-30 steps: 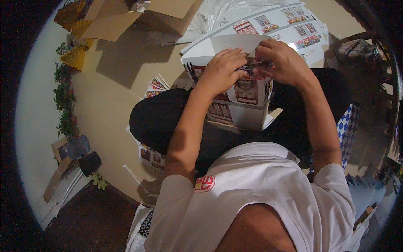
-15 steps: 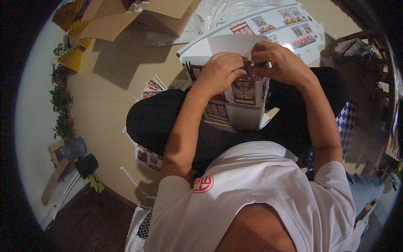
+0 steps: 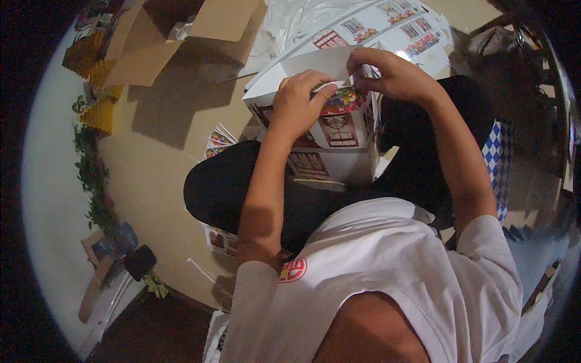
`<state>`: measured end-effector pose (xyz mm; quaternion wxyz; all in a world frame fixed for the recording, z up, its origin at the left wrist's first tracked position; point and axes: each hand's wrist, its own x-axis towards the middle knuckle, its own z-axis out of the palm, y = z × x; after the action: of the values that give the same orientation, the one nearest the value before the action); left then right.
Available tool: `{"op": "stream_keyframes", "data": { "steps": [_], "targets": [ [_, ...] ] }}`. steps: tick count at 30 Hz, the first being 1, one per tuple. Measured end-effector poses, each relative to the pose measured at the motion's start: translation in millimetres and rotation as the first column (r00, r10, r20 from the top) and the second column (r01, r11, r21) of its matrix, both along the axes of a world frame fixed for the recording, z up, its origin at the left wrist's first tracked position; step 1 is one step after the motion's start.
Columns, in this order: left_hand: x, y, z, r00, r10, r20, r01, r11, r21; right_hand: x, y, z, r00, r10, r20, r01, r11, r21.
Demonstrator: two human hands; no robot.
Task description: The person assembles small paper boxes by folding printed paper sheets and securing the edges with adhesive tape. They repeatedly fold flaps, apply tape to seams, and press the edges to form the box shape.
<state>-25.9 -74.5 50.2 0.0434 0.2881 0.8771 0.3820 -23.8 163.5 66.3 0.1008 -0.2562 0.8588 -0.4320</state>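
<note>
A white cardboard model house (image 3: pixel 355 160), open at the top and printed with brown-red windows and a door, stands between my bent legs. My left hand (image 3: pixel 301 100) is closed over the upper edge of its front wall, thumb outside. A small pale flap shows by that thumb. Right of it, a printed strip of colourful flowers (image 3: pixel 340 101) lies along the top of the front wall; I cannot tell whether it is a separate piece. My right hand (image 3: pixel 387 75) curls its fingers and thumb onto the wall's right corner, and the fingertips are partly hidden.
Printed white sheets (image 3: pixel 387 30) with windows and flowers lie beyond the house. An open brown cardboard box (image 3: pixel 145 57) stands far left. Thin white sticks (image 3: pixel 225 134) rest on a printed piece left of my knee. A blue-and-white checked cloth (image 3: pixel 499 163) is at the right.
My hands have moved apart along the front wall, uncovering the flower strip. The right hand's fingers have shifted to the corner. The whole view has turned slightly.
</note>
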Motion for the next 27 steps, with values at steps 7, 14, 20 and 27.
{"op": "stream_keyframes", "data": {
  "steps": [7,14,20,27],
  "targets": [
    [-14,21,6,0.91,-0.056,0.412,-0.011,0.987,0.159,0,0,-7,0.999,0.005,0.053,0.0,0.996,-0.086],
    [-28,27,18,0.805,-0.017,0.593,0.043,0.999,-0.029,-5,2,-7,0.989,0.035,0.144,-0.031,0.999,-0.025],
    [-30,32,19,0.668,0.048,0.743,-0.085,0.996,0.012,-14,3,-20,0.983,0.081,0.165,-0.073,0.996,-0.048],
    [-33,33,13,0.612,0.076,0.787,-0.1,0.995,-0.019,-15,2,-22,0.956,0.028,0.291,0.002,0.995,-0.101]
  ]
}}
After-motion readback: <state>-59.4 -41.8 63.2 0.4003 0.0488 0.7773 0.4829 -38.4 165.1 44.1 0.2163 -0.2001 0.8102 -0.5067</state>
